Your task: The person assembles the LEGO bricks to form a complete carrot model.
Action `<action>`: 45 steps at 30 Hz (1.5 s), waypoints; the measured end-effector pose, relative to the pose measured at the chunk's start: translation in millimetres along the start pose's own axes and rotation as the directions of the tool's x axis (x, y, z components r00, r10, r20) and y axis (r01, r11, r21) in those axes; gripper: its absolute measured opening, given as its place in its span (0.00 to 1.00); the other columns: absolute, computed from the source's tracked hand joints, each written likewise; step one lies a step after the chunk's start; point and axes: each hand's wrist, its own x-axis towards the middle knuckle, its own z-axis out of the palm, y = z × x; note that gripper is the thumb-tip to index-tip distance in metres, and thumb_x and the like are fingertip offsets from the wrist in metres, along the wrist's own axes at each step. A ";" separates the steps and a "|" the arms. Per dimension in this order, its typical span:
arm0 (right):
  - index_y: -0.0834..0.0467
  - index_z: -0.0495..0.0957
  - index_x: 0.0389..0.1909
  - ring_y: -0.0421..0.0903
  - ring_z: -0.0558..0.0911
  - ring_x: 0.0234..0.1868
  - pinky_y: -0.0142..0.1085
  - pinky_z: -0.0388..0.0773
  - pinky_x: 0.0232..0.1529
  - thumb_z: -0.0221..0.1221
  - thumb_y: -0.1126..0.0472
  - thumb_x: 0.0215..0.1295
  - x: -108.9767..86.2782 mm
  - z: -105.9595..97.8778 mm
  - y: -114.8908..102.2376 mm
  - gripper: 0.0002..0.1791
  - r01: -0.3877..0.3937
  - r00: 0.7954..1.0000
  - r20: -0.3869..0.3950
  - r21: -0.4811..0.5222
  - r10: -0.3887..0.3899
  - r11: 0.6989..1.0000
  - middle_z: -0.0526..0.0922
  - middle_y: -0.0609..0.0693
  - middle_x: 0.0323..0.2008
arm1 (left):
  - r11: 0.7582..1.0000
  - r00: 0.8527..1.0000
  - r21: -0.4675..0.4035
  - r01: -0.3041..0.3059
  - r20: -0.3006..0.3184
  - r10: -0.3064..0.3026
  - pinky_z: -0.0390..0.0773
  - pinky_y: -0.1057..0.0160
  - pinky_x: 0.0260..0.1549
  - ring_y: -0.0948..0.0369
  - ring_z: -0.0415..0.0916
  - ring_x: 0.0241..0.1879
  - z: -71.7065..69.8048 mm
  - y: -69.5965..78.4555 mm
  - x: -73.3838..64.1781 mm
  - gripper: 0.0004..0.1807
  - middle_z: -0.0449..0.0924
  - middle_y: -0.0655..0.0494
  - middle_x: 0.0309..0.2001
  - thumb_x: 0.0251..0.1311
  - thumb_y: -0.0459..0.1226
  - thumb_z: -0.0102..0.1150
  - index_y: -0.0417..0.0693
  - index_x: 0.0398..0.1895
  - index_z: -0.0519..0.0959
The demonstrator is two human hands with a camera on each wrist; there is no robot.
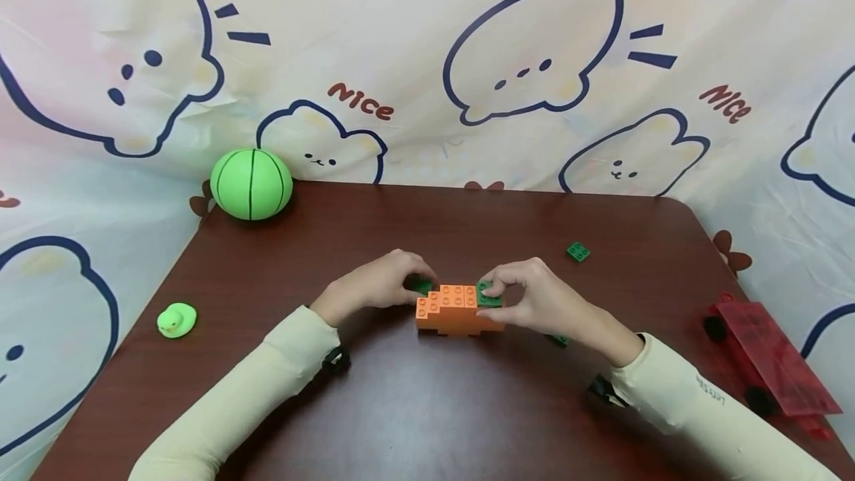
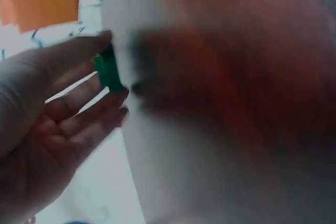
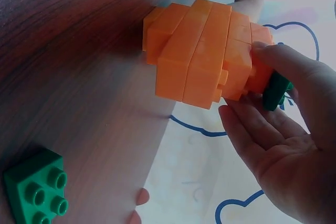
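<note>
An orange toy-brick build (image 1: 454, 315) with stepped ends sits on the table in front of me. My right hand (image 1: 539, 297) grips its right end, thumb along the near side, where a green brick (image 1: 490, 298) sits on top. In the right wrist view, the thumb presses the orange bricks (image 3: 197, 56) and the fingers lie on the opposite side. Just off the build's left end, my left hand (image 1: 384, 280) pinches another green brick (image 2: 108, 70) between thumb and fingers. That brick is partly hidden by the hand in the head view.
A loose green brick (image 1: 577, 252) lies farther back; another (image 1: 559, 340) is partly hidden under the right wrist. At the left are a green ball (image 1: 251, 184) and a light-green toy duck (image 1: 177, 320). A red toy car (image 1: 768, 355) stands at the right edge.
</note>
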 end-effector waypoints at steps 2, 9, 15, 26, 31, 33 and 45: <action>0.50 0.80 0.24 0.36 0.85 0.34 0.44 0.87 0.35 0.78 0.65 0.52 -0.2 0.0 -0.1 0.14 -0.005 1.000 0.003 0.001 0.005 1.000 0.91 0.50 0.41 | 0.995 0.997 -0.102 -0.006 -0.072 -0.001 0.84 0.58 0.52 0.60 0.82 0.49 -7.5 0.3 -5.2 0.17 0.86 0.53 0.51 0.65 0.38 0.68 0.45 0.56 0.84; 0.49 0.80 0.24 0.38 0.87 0.39 0.39 0.87 0.38 0.78 0.65 0.53 -0.9 -0.7 1.2 0.14 -0.008 1.000 0.002 -0.001 0.008 1.000 0.91 0.48 0.40 | 0.933 0.947 -0.314 -0.174 -0.313 0.072 0.86 0.57 0.50 0.64 0.84 0.45 -28.6 31.7 -25.2 0.15 0.87 0.59 0.46 0.61 0.37 0.72 0.50 0.51 0.84; 0.50 0.79 0.24 0.38 0.86 0.37 0.40 0.87 0.38 0.77 0.65 0.53 -1.7 -0.3 2.6 0.14 -0.008 1.000 0.006 0.020 0.007 1.000 0.91 0.49 0.41 | 0.926 0.922 -0.241 -0.289 -0.332 0.201 0.86 0.64 0.47 0.68 0.86 0.43 -23.6 56.7 -34.9 0.15 0.89 0.59 0.44 0.59 0.38 0.75 0.49 0.49 0.86; 0.50 0.80 0.25 0.38 0.85 0.36 0.38 0.87 0.37 0.77 0.65 0.54 -0.7 1.8 4.8 0.14 0.013 1.000 0.007 0.028 -0.013 1.000 0.91 0.49 0.40 | 0.935 0.925 -0.205 -0.291 -0.309 0.220 0.86 0.65 0.43 0.69 0.86 0.39 -19.4 61.6 -36.0 0.15 0.90 0.57 0.42 0.58 0.37 0.75 0.45 0.48 0.87; 0.50 0.80 0.25 0.37 0.85 0.35 0.39 0.87 0.37 0.77 0.64 0.54 -1.1 2.4 4.7 0.14 0.014 1.000 0.011 0.029 -0.014 0.999 0.91 0.48 0.40 | 0.933 0.917 -0.193 -0.304 -0.323 0.232 0.86 0.65 0.42 0.68 0.86 0.39 -15.8 61.1 -35.8 0.17 0.90 0.56 0.44 0.57 0.35 0.76 0.44 0.50 0.86; 0.50 0.79 0.25 0.37 0.85 0.35 0.40 0.88 0.37 0.77 0.64 0.54 -2.0 2.5 4.6 0.14 0.011 1.000 0.012 0.032 -0.011 0.999 0.91 0.48 0.40 | 0.930 0.918 -0.203 -0.308 -0.319 0.234 0.87 0.63 0.43 0.67 0.87 0.41 -13.9 61.1 -36.0 0.19 0.90 0.55 0.46 0.56 0.34 0.76 0.45 0.51 0.85; 0.51 0.78 0.24 0.37 0.83 0.32 0.43 0.87 0.34 0.77 0.65 0.53 -0.1 -0.4 4.2 0.15 0.035 0.999 0.002 0.039 -0.035 0.999 0.91 0.49 0.39 | 0.936 0.914 -0.173 -0.306 -0.327 0.238 0.87 0.62 0.42 0.66 0.87 0.41 -14.3 60.5 -35.2 0.13 0.90 0.54 0.46 0.58 0.35 0.75 0.45 0.47 0.89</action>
